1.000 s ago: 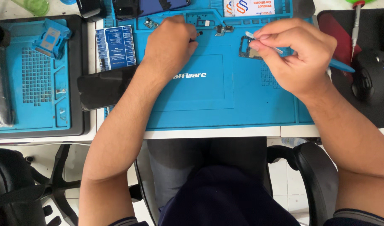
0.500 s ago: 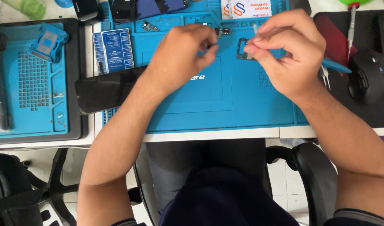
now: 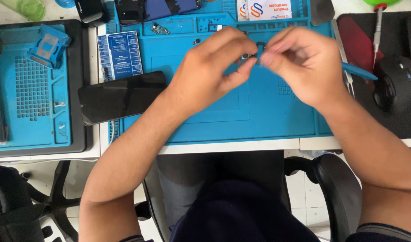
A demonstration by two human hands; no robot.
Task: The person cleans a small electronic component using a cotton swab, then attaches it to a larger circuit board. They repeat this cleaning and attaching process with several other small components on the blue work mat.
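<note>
My left hand (image 3: 214, 67) and my right hand (image 3: 304, 67) meet above the blue repair mat (image 3: 241, 121). Between their fingertips they pinch a small dark metal part (image 3: 253, 56), mostly hidden by the fingers. A blue tool handle (image 3: 360, 71) sticks out from behind my right hand; I cannot tell whether the hand still grips it. A black phone (image 3: 120, 96) lies face down at the mat's left edge, under my left forearm's side.
A blue printed card (image 3: 119, 54) lies above the phone. Left stands a second blue mat in a black tray (image 3: 30, 98) with a blue holder (image 3: 48, 45). Right: a black mouse (image 3: 400, 87), a red-handled screwdriver (image 3: 378, 27), metal tweezers (image 3: 347, 78). A chair armrest (image 3: 340, 192) is below.
Both hands rose off the mat and came together. The small part that my right hand worked on with the blue tool is now pinched between both hands.
</note>
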